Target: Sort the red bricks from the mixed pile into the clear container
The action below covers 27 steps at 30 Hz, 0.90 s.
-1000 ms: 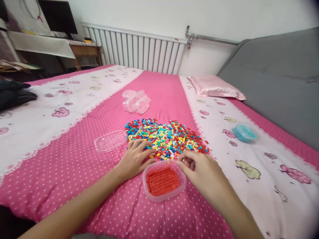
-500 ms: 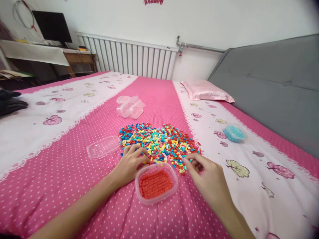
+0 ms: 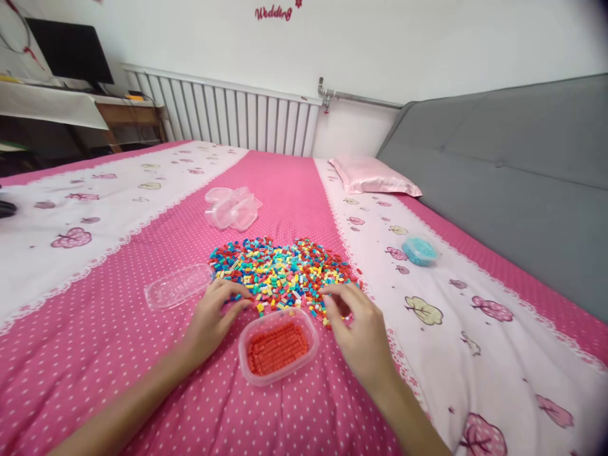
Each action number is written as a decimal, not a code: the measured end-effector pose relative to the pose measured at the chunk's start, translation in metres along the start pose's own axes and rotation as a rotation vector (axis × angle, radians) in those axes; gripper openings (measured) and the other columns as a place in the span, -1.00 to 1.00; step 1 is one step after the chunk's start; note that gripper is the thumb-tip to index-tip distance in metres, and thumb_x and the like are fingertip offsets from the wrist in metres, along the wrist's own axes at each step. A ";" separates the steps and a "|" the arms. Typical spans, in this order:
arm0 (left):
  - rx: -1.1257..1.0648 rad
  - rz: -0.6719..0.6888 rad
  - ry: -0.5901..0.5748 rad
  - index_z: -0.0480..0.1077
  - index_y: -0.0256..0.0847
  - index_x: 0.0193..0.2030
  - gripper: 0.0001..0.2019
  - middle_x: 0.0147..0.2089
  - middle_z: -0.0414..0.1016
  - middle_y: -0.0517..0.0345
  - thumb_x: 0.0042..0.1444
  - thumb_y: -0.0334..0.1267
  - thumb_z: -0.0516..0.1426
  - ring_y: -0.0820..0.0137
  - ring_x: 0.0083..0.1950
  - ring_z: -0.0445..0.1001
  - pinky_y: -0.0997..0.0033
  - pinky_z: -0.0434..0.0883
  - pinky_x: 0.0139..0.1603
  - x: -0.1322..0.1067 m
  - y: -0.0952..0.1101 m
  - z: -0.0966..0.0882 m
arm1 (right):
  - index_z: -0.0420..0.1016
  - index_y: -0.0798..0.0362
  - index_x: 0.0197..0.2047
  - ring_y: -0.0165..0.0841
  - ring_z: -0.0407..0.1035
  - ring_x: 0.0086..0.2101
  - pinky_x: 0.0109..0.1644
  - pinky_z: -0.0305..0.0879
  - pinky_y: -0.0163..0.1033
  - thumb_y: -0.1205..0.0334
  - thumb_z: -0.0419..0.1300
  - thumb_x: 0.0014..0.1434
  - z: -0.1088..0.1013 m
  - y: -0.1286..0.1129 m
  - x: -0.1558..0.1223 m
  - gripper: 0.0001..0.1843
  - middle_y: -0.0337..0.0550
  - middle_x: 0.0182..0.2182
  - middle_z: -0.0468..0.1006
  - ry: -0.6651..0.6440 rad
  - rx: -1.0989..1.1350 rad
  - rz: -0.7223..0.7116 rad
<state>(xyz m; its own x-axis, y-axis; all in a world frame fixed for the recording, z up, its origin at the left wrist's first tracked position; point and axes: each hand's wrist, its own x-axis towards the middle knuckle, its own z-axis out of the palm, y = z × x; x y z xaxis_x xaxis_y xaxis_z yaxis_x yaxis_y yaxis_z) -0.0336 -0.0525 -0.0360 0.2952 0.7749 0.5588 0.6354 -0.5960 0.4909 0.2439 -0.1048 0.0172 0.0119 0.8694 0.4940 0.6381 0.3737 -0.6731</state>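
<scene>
A heap of small multicoloured toy bricks [image 3: 280, 272] lies on the bed. In front of it stands a clear plastic tub [image 3: 304, 364] with red bricks [image 3: 278, 348] packed in rows inside. My left hand [image 3: 216, 316] hovers at the heap's near left edge, left of the tub, its thumb and fingers apart and nothing visible between them. At the near right edge of the heap is my right hand [image 3: 358, 329]. Its thumb and index fingertips are close together over the bricks; anything between them is too small to make out.
A clear lid [image 3: 178, 287] lies left of the heap, and clear empty tubs [image 3: 232, 209] sit behind it. A tub of light blue pieces [image 3: 420, 250] stands to the right. Farther back are a pink pillow [image 3: 373, 176] and a grey headboard [image 3: 503, 171].
My left hand has drawn back leftward from the heap and the tub, its fingers spreading. My right hand has reached slightly farther over the heap's edge. The view has shifted right.
</scene>
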 end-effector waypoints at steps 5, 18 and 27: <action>-0.195 -0.232 0.064 0.48 -0.14 -0.27 -0.67 -0.32 0.59 0.16 0.31 0.08 0.14 0.31 -0.26 0.55 0.38 0.45 -0.24 -0.022 0.025 -0.022 | 0.57 -0.02 0.04 -0.29 0.50 -0.13 -0.01 0.41 -0.19 0.40 0.10 0.35 0.031 -0.036 -0.016 -0.70 -0.12 -0.14 0.61 -0.069 0.083 -0.162; -0.462 -0.284 -0.114 0.49 -0.13 -0.41 -0.65 -0.45 0.53 0.19 0.26 0.07 0.18 0.32 -0.38 0.52 0.40 0.47 -0.35 -0.038 0.043 -0.032 | 0.65 0.02 -0.08 -0.31 0.55 -0.22 -0.10 0.45 -0.24 0.37 0.21 0.33 0.070 -0.056 -0.032 -0.80 -0.15 -0.26 0.68 -0.270 0.189 -0.280; -0.346 -0.234 -0.022 0.44 -0.06 0.02 -0.55 -0.02 0.55 0.01 0.31 0.24 0.05 0.15 0.03 0.49 0.13 0.46 0.09 -0.051 0.051 -0.017 | 0.62 0.01 -0.27 -0.34 0.54 -0.36 -0.21 0.45 -0.23 0.47 0.16 0.15 0.031 -0.042 -0.005 -0.76 -0.19 -0.32 0.67 -0.296 0.052 -0.011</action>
<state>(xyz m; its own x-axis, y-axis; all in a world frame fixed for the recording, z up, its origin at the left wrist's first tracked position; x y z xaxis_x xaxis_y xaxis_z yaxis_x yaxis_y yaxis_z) -0.0289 -0.1261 -0.0283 0.1893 0.8999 0.3930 0.4112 -0.4361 0.8005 0.1935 -0.1153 0.0258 -0.2242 0.9188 0.3248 0.5963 0.3929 -0.7000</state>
